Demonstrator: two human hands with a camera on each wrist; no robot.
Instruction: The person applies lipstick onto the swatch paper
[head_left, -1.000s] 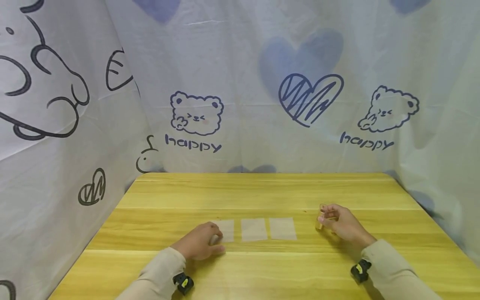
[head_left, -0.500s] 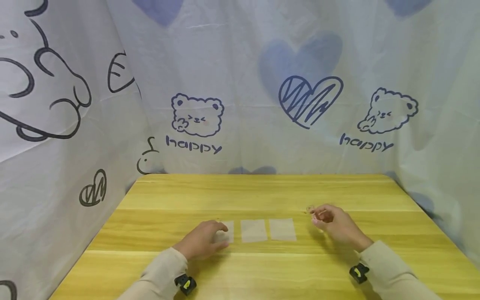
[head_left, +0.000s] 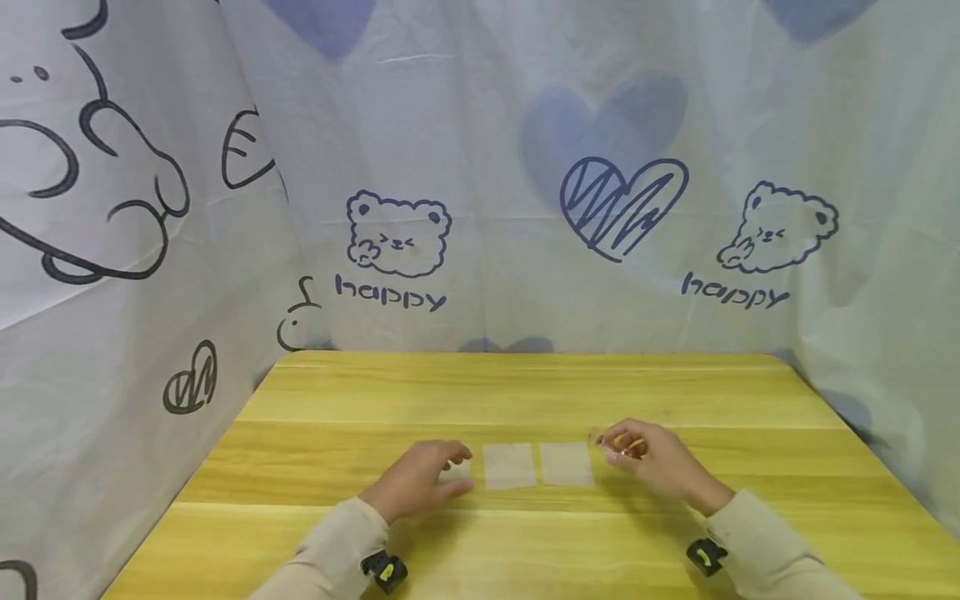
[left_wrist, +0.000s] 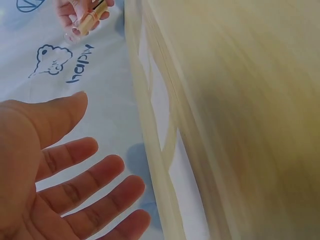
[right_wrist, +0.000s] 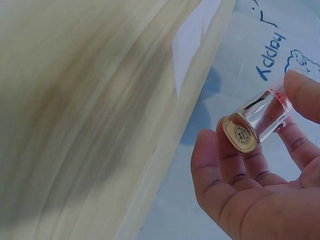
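Note:
My right hand holds a lipstick between thumb and fingers, just right of the white paper squares. The lipstick has a shiny gold case and a clear cap; its flat gold base with a small round label faces the right wrist camera. It lies tilted in the hand, raised over the table. My left hand hovers over the leftmost paper square and partly hides it. In the left wrist view its fingers are spread and relaxed, with nothing in them.
Two more white paper squares, a middle one and a right one, lie flat in a row on the wooden table. A white printed curtain hangs behind the table and along its sides.
The right hand has moved left with the lipstick, bringing it near the rightmost paper square and tipping it from upright. The left hand has shifted slightly right, its fingers opening a little.

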